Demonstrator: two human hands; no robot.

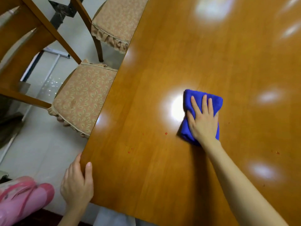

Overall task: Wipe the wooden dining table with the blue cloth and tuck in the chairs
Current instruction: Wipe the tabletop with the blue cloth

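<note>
The glossy wooden dining table (203, 62) fills most of the view. A folded blue cloth (189, 101) lies on it right of centre, and my right hand (202, 119) presses flat on the cloth with straight fingers. My left hand (77, 181) grips the table's near left corner, thumb on top and fingers curled under the edge. Small red spots (166, 133) dot the wood near the cloth and toward the front. Two wooden chairs with patterned seat cushions stand along the left side, the near chair (81, 98) and the far chair (117, 18), each seat partly under the table.
A pink object (21, 198) sits on the pale tiled floor at the lower left beside my left hand. A white metal frame (53, 62) lies on the floor behind the chairs. Bright light reflections mark the tabletop.
</note>
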